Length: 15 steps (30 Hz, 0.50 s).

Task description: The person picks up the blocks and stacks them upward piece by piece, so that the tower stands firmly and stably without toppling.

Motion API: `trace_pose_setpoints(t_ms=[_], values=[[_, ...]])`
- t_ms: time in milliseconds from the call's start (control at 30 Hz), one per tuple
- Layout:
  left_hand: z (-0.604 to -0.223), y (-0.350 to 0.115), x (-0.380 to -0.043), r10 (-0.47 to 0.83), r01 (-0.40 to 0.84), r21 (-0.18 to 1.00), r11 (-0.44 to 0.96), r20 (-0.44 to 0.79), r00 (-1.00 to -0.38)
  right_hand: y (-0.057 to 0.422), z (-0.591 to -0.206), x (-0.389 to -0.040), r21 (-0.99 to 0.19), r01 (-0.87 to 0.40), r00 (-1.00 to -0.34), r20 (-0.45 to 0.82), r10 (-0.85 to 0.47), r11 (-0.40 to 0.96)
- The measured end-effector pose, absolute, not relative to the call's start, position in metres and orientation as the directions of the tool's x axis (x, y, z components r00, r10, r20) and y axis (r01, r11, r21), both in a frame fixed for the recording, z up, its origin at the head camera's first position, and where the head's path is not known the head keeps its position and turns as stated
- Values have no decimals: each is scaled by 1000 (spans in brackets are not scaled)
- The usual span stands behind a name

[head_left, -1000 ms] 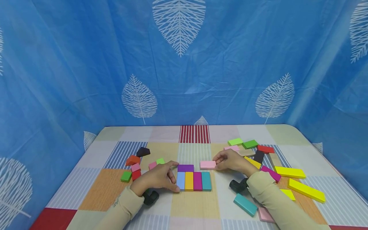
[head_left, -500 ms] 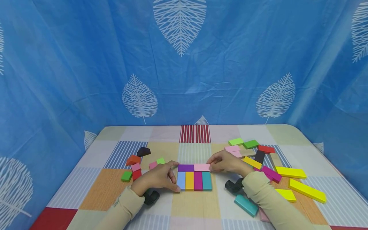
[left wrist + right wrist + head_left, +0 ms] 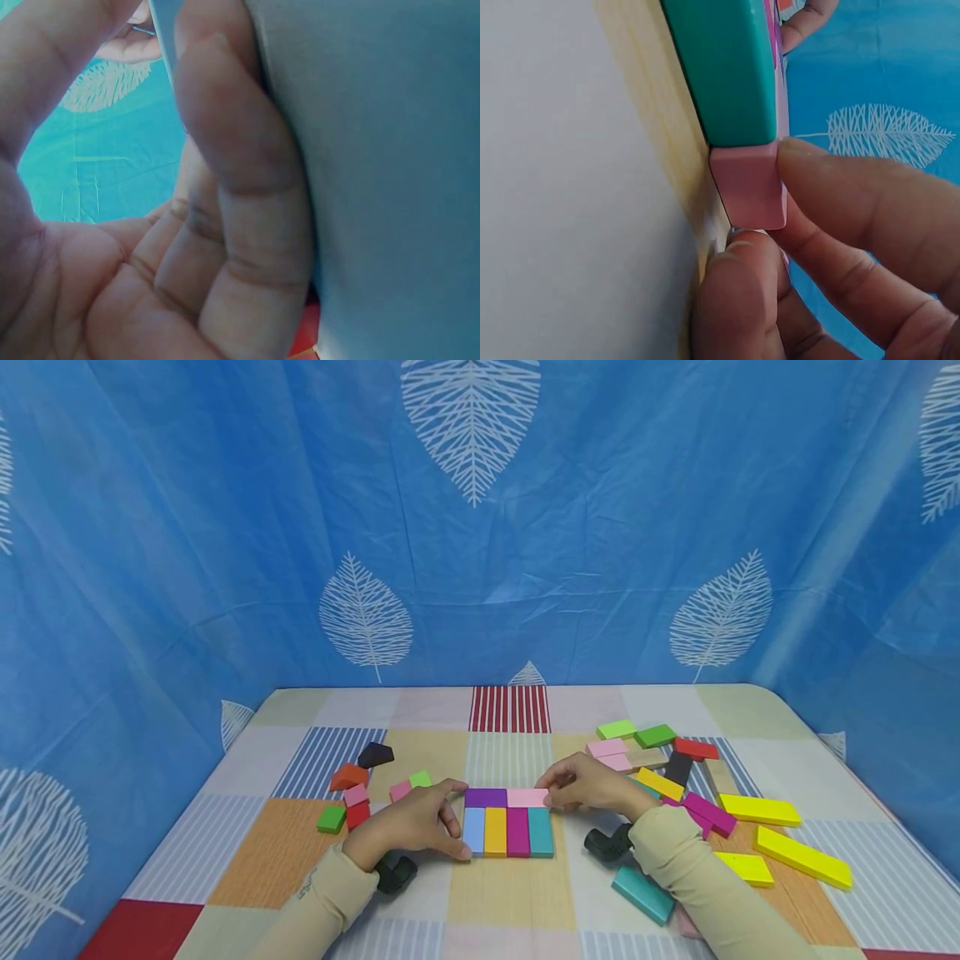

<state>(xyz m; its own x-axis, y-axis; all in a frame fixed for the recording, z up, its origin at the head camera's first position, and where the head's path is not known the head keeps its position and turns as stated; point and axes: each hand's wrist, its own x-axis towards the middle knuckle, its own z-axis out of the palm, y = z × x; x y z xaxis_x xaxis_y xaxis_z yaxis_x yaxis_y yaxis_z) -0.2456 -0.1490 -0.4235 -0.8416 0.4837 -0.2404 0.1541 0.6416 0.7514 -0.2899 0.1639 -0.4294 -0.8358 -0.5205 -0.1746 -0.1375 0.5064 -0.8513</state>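
Note:
Flat coloured blocks lie side by side mid-table. Upright in the near row are light blue (image 3: 473, 832), orange (image 3: 495, 832), magenta (image 3: 517, 832) and teal (image 3: 540, 832) ones. Across their far ends lie a purple block (image 3: 486, 797) and a pink block (image 3: 525, 797). My right hand (image 3: 588, 783) pinches the pink block's right end; in the right wrist view that pink end (image 3: 751, 187) touches the teal block (image 3: 731, 75). At the group's left side, my left hand (image 3: 411, 822) rests with thumb and forefinger spread along the edge. Its other fingers (image 3: 255, 217) lie against the tablecloth.
Red (image 3: 357, 815), green (image 3: 331, 819), orange-red (image 3: 348, 777) and black (image 3: 375, 754) blocks sit at the left. Many more lie at the right, among them long yellow blocks (image 3: 802, 857) and a loose teal block (image 3: 642, 896). A blue curtain (image 3: 570, 568) hangs behind the table.
My right hand has slid the pink block left and nearer, bringing it against the purple block and the row below. My left hand has stayed in place.

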Motion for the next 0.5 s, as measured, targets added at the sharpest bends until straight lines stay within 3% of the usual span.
trace_pose_setpoints(t_ms=[500], values=[[-421, -148, -245, 475, 148, 746, 649, -245, -845, 174, -421, -283, -828, -148, -828, -195, -526, 541]])
